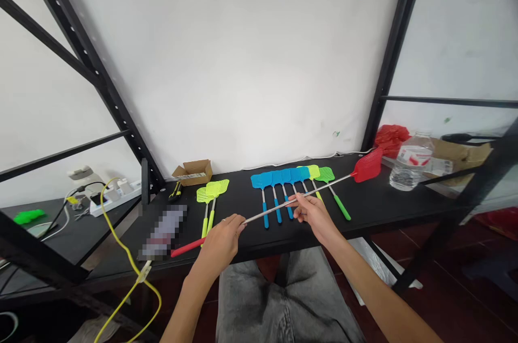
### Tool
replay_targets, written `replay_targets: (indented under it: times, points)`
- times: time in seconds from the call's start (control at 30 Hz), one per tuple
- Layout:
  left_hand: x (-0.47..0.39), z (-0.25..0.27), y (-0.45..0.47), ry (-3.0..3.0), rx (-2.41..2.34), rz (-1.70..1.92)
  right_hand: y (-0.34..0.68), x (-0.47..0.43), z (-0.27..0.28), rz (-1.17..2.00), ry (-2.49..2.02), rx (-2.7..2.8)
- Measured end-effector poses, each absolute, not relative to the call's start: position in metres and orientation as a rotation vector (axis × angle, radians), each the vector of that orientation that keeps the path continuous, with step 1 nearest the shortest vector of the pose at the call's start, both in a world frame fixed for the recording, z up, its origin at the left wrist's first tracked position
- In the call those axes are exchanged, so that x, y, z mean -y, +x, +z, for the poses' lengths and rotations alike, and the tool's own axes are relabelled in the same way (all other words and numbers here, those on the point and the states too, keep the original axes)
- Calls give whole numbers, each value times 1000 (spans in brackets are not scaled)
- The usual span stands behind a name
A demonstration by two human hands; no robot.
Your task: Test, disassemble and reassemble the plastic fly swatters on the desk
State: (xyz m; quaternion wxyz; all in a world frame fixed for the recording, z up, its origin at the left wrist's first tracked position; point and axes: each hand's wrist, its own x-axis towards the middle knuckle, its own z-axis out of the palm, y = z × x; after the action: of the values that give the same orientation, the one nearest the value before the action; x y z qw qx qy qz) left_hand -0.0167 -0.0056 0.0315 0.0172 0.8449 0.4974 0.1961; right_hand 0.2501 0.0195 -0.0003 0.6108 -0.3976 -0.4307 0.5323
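Observation:
A red fly swatter (367, 165) with a long metal rod is held slantwise above the black shelf. My left hand (222, 241) is closed round the rod where it meets the red handle, which sticks out to the left. Farther up the rod, my right hand (313, 214) pinches it between thumb and fingers. Behind the rod lies a row of several blue fly swatters (279, 177), with a yellow one (314, 172) and a green one (325, 174) at its right end. Two yellow-green fly swatters (217, 187) lie left of that row, their handles partly behind my left hand.
On the black shelf (238, 192) stand a small cardboard box (193, 171) and a blurred-out flat object (165, 232) with a yellow cable (121, 240). A plastic bottle (411, 162) and a red bag (392, 139) are at right. Black metal posts (390, 57) flank the shelf.

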Motion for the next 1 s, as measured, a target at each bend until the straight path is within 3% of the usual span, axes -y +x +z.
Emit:
replay_targets:
  times: [1.0]
  points:
    - [13, 49, -28, 2468, -1453, 619, 284, -22, 14, 1098, -898, 888]
